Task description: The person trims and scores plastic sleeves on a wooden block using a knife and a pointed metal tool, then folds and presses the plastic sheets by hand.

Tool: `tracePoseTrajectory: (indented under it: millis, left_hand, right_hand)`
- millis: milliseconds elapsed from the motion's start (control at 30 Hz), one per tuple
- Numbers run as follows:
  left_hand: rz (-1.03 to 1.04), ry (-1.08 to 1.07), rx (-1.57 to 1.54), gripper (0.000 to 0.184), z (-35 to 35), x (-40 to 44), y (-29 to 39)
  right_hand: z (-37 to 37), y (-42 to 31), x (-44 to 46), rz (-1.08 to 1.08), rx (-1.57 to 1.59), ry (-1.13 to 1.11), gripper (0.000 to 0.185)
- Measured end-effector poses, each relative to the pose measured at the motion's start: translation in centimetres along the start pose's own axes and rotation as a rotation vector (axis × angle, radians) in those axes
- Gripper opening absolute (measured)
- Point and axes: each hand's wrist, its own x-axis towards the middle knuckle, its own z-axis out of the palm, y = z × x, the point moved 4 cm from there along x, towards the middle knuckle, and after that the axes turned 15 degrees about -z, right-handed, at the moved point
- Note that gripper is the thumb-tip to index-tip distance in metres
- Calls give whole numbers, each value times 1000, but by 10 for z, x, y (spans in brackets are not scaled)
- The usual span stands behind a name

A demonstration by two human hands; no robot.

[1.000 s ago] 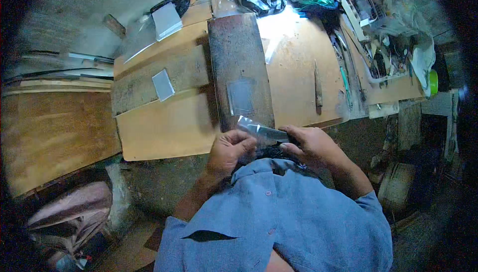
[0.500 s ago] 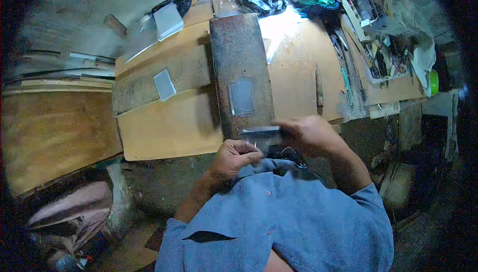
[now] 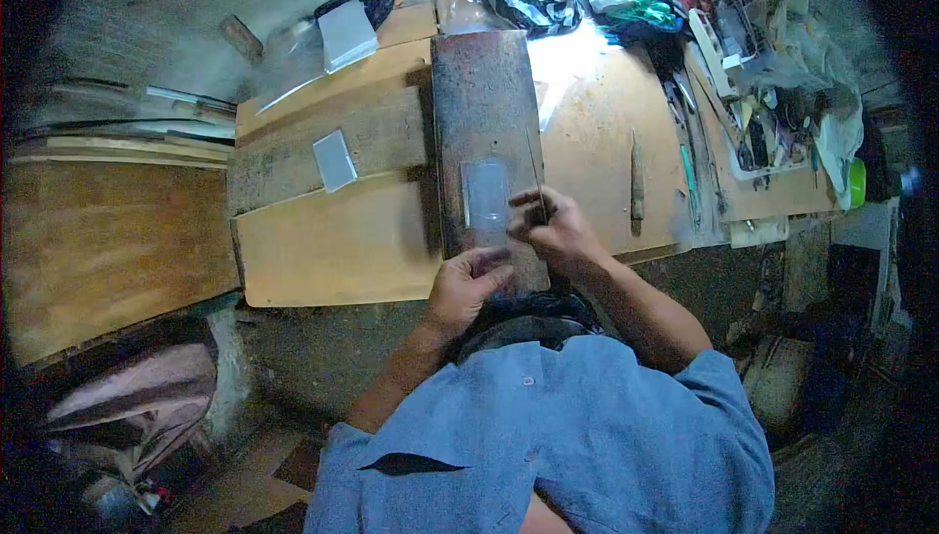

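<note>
Scratch risk to clear sheet (image 3: 486, 194), flat on dark board (image 3: 479, 84) just beside R hand (image 3: 558, 230), from poss. tilt of thin dark strip (image 3: 535, 170) pinched low in those fingertips; L hand (image 3: 471, 287) w/ fingers curled nr board's near end, can't tell if gripping anything.

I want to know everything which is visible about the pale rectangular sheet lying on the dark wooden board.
The pale, translucent rectangular sheet looks like plastic or glass, with a cloudy middle and clearer edges. It lies flat on the worn, dark wooden board, in its nearer half, long sides running roughly along the board. The person's right grip is beside its lower right corner; whether they touch is unclear.
</note>
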Motion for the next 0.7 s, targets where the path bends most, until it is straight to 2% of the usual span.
tracePoseTrajectory:
  millis: [33, 67, 167, 267, 333, 367, 400, 467, 533, 600, 667, 700]
  left_hand:
    - [-63, 20, -23, 37, -7, 1, -4]
    - [-62, 21, -21, 37, -12, 0, -7]
    - [-112, 143, 47, 61, -33, 3, -23]
    - [-135, 183, 46, 61, -41, 2, -35]
    - [-133, 194, 33, 61, -41, -2, -37]
    - [-130, 206, 23, 62, -42, -4, -37]
    - [-130, 209, 17, 62, -42, -4, -37]
    - [-105, 193, -40, 60, -42, -6, -37]
    - [-140, 204, -24, 59, -42, -8, -36]
    - [-175, 211, -4, 57, -41, -8, -34]
    - [-151, 214, -57, 56, -37, -7, -34]
    - [-153, 205, -55, 56, -36, -5, -34]
  right_hand:
    - [-6, 4, 11, -46, -130, 56, 38]
    - [-12, 9, 23, -93, -259, 113, 37]
    - [-28, 37, 61, -87, -315, 159, 38]
    - [-37, 44, 81, -121, -389, 153, 35]
    - [-47, 43, 88, -354, -532, 226, 37]
    - [-75, 95, 101, -487, -529, 268, 39]
    - [-76, 79, 94, -486, -530, 261, 39]
    - [-76, 39, 73, -148, -449, 331, 40]
    - [-101, 47, 67, -122, -548, 404, 37]
    - [-120, 48, 59, -43, -444, 476, 38]
    - [-161, 67, 61, -17, -648, 495, 37]
    - [-169, 67, 63, -15, -653, 503, 37]
